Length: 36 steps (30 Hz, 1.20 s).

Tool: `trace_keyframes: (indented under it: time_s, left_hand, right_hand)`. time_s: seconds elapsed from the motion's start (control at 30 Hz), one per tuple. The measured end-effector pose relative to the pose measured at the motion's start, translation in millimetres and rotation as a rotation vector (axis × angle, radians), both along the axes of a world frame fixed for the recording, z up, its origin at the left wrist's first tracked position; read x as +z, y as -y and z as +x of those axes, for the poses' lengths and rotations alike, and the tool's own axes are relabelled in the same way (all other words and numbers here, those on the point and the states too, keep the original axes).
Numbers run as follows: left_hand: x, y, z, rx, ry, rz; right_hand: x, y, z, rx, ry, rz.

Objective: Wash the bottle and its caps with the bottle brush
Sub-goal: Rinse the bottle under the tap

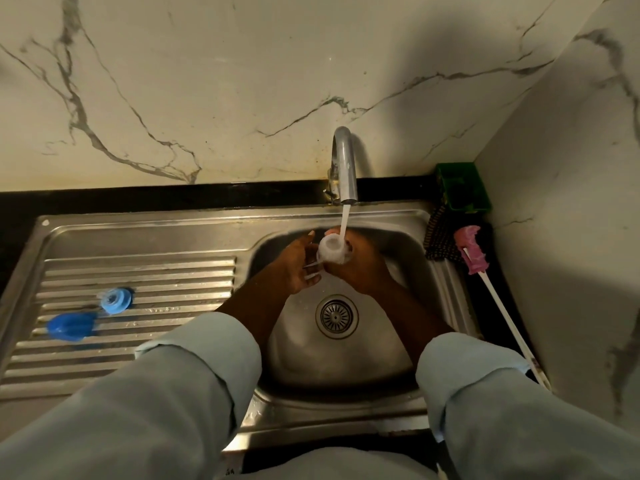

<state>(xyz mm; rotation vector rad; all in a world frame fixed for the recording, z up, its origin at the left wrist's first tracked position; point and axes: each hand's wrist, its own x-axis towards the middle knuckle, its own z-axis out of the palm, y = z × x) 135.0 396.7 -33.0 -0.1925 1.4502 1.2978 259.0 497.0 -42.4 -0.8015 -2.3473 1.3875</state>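
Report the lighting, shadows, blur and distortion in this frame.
Head view: dim warm light; broad shadow on the marble wall right of the faucet; wide-angle lens stretches the sleeves; the blue caps look smeared; the bottle under the stream is slightly blurred.

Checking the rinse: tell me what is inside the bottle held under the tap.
The bottle opens upward. The water stream lands at its rim, and the inside looks whitish. The right hand covers its lower part, so the bottom cannot be seen.

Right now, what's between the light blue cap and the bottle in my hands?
Head view: only bare ribbed drainboard and the left hand lie between the light blue cap and the bottle.
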Motion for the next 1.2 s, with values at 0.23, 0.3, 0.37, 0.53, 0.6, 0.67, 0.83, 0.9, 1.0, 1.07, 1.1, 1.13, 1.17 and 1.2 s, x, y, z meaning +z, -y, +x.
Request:
trace_keyframes:
  time_s: [0.23,0.3,0.37,0.53,0.6,0.67,0.83,0.9,1.0,1.07,1.1,1.13,1.17,1.2]
  left_hand:
    - [1.7,4.0,2.6,-0.077,0.066,-0.024]
    - [3.6,5.5,2.2,-0.077,0.102,-0.02]
    - [5.1,6.4,0.9,-0.085,0.101,-0.026]
    - [-2.5,10.9,-4.9,-0.125,-0.016,-0.085]
    - [-4.6,11.0,-5.2,-0.125,-0.014,-0.098]
    - [-5.1,9.9,-4.0,-0.124,-0.01,-0.099]
    - [-4.0,8.5,-2.3,-0.104,0.027,-0.099]
    - [1.1,9.0,-0.5,-0.079,0.046,-0.095]
    - [2.5,10.1,1.4,-0.054,0.066,-0.095]
    - [-0.3,11.7,0.2,-0.051,0.053,-0.098]
    - [-2.0,12.1,-0.7,-0.049,0.035,-0.105]
    - [-3.2,12.8,-1.8,-0.052,0.016,-0.114]
    - [-3.8,13.2,-2.5,-0.056,0.006,-0.12]
    - [-3.1,13.9,-3.2,-0.066,0.002,-0.124]
  right_hand:
    - [-12.9,12.0,-2.1,-0.124,0.01,-0.265]
    - [-4.3,17.3,-7.1,-0.252,0.084,-0.564]
    - [0.1,20.8,-6.2,-0.266,0.145,-0.931]
    - [2.0,20.5,8.5,-0.213,0.284,-1.305]
    - [1.9,19.8,8.2,-0.254,0.265,-1.333]
    - [2.6,17.4,6.5,-0.326,0.218,-1.357]
    - [-4.9,18.1,2.8,-0.331,0.182,-1.266]
    - [-10.4,18.8,-0.1,-0.324,0.198,-1.105]
    - [-9.5,19.7,-3.0,-0.353,0.147,-1.096]
    - [-8.4,21.6,-5.7,-0.36,0.163,-0.929]
    - [-9.7,23.0,-6.9,-0.342,0.182,-0.745]
    - [-11.6,24.4,-6.8,-0.302,0.186,-0.548]
    - [-13.5,25.1,-5.6,-0.255,0.17,-0.39]
    - [-12.8,25.4,-3.6,-0.21,0.143,-0.268]
